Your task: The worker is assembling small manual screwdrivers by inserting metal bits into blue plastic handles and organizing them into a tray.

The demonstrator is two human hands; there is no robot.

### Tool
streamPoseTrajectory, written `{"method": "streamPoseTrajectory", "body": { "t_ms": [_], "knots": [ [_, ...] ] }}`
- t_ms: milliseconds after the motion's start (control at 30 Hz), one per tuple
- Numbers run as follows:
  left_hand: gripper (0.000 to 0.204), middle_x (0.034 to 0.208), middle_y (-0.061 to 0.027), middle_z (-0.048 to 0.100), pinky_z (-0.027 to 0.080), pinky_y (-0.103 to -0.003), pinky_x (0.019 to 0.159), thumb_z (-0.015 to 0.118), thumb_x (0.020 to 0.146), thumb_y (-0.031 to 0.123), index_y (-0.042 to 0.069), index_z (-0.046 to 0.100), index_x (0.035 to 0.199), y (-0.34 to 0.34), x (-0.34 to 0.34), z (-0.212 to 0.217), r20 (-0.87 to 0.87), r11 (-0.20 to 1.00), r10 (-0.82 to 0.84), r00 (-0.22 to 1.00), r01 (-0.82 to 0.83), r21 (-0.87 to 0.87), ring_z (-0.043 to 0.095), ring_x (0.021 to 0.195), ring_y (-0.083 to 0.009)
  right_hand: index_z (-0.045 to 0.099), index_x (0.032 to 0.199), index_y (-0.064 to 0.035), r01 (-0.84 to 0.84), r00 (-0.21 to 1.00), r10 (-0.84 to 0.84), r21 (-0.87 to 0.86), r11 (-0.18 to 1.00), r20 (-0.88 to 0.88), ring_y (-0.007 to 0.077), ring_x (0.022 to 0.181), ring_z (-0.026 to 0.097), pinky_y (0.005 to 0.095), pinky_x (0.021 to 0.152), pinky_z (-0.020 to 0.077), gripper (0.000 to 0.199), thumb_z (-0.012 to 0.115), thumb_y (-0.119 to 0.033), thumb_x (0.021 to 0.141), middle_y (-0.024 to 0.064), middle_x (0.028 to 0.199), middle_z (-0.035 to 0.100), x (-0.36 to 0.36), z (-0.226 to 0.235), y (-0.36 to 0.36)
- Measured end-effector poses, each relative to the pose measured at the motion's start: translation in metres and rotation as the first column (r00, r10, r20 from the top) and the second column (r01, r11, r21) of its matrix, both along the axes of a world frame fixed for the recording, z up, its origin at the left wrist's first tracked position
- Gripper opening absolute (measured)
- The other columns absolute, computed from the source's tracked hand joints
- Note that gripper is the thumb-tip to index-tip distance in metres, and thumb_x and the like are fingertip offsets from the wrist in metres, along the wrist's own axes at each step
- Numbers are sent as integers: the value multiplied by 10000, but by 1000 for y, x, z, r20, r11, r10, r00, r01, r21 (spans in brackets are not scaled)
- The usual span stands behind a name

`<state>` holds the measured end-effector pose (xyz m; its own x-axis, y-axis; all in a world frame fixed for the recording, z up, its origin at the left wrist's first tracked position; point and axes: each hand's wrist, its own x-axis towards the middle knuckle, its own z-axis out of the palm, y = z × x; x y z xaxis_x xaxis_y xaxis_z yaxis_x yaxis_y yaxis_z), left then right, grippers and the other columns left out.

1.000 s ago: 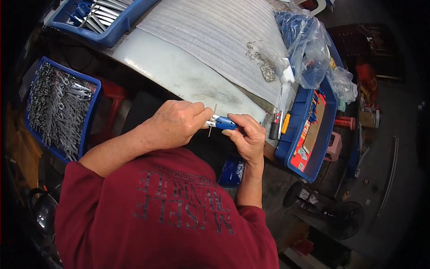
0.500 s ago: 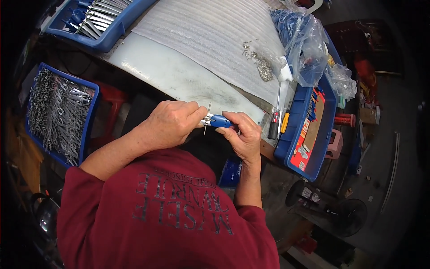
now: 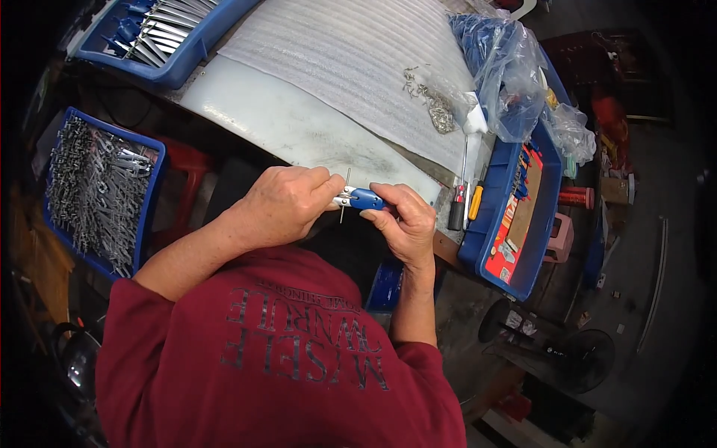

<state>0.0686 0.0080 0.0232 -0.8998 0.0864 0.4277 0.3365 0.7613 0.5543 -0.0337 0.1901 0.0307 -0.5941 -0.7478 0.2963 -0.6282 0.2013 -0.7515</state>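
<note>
A blue piece (image 3: 366, 199) is held up between the two hands, in the middle of the frame, near the edge of the bench (image 3: 250, 104). Its right end is pinched by the fingers and thumb of the right hand (image 3: 408, 224). The silver part (image 3: 344, 200) at its left end is gripped by the closed fingers of the left hand (image 3: 287, 203) (how far it runs inside them cannot be told). A thin rod (image 3: 342, 215) is set across the silver part, just beside the left fingertips.

To do this well, the blue end should be pinched firmly, and both ends should be held in one line. The rod should not be pushed hard, as it looks easy to bend.

The blue piece seems to be made of smooth, hard plastic, with small dark holes. The silver part and the rod look like metal. The bench top is white and smooth, smudged with gray, and partly covered by a soft, ribbed foam sheet (image 3: 321, 63). At the left of the frame, a blue bin (image 3: 153, 196) is filled with thin gray metal parts.
</note>
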Motion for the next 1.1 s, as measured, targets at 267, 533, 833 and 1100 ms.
{"method": "streamPoseTrajectory", "body": {
  "t_ms": [267, 533, 833, 1100],
  "knots": [
    [205, 648, -82, 460, 399, -353, 479, 619, 700, 90, 36, 498, 857, -1, 0, 0, 10, 1000, -10, 1000, 10, -15, 514, 569, -251, 627, 901, 6, -38, 999, 38, 16, 999, 7, 126, 579, 509, 228, 505, 392, 314, 744, -149, 654, 62, 702, 579, -3, 1, 1],
    [197, 650, -82, 462, 401, -350, 479, 614, 707, 93, 32, 495, 852, 1, 0, -1, 3, 1000, 11, 1000, -11, -17, 515, 568, -248, 623, 934, 1, 0, 998, -1, 13, 1000, 66, 94, 580, 484, 210, 504, 380, 346, 749, -153, 650, 46, 738, 577, 0, -4, 2],
    [198, 659, -85, 470, 412, -350, 487, 607, 714, 89, 33, 505, 874, -4, -3, -6, 2, 998, 29, 1000, -29, -60, 521, 574, -253, 557, 1077, 11, 19, 987, -17, -13, 1000, 159, 112, 654, 517, 224, 600, 442, 464, 733, -79, 658, 65, 823, 552, -2, -12, 6],
    [197, 664, -88, 469, 413, -359, 502, 606, 710, 95, 36, 499, 865, -11, -11, -12, 8, 995, 32, 999, -31, -98, 523, 593, -261, 561, 1080, 7, 45, 981, -47, 19, 999, 189, 110, 743, 531, 228, 680, 447, 420, 707, -62, 692, 58, 862, 556, -22, -11, 18]
  ]
}}
